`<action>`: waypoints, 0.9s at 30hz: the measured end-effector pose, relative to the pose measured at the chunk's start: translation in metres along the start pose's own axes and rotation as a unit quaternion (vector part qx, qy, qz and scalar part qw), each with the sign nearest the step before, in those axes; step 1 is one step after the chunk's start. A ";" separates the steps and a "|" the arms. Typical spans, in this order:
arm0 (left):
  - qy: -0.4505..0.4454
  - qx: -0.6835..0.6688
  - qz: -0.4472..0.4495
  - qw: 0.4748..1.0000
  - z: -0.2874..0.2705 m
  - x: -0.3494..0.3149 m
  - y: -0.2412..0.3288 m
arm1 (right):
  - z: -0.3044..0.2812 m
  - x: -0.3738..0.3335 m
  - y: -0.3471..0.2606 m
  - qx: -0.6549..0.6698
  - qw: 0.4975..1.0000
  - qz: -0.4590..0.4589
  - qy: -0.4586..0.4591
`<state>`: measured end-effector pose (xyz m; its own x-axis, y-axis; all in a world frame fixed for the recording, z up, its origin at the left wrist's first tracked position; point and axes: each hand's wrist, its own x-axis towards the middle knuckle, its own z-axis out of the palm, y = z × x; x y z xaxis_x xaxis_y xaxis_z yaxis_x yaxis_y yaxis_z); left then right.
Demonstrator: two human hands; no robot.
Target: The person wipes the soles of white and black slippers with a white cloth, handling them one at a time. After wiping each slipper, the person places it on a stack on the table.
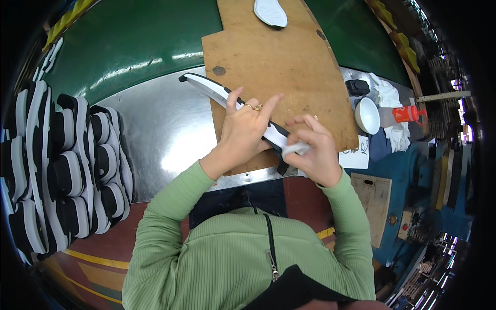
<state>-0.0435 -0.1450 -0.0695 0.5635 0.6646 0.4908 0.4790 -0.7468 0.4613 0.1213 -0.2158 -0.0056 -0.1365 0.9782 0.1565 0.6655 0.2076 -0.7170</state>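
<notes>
A white and black shoe sole [207, 86] slants across the near part of the wooden board, its far end reaching out over the metal tabletop. My left hand [245, 123] is wrapped round the middle of the sole, index finger raised and a ring on one finger. Close by on the right, my right hand [314, 150] pinches a small white cloth [298, 148] at the sole's near end. Whether the cloth presses on the sole there, I cannot tell. My fingers hide part of the sole's middle.
Several stacked black, white and grey soles [67, 170] stand at the left. Another white sole [270, 12] lies at the far end of the wooden board [279, 62]. On the right are a white bowl [367, 115], a red-topped bottle [400, 114], a black object [357, 87] and crumpled white cloth [386, 92].
</notes>
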 end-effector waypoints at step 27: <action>-0.020 0.007 -0.027 0.999 -0.004 0.006 0.003 | -0.014 -0.054 0.044 0.110 0.982 0.151 0.028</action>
<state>-0.0414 -0.1432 -0.0622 0.5626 0.7025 0.4358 0.5183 -0.7104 0.4761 0.1688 -0.2596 -0.0362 0.0885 0.9947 -0.0529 0.4941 -0.0899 -0.8647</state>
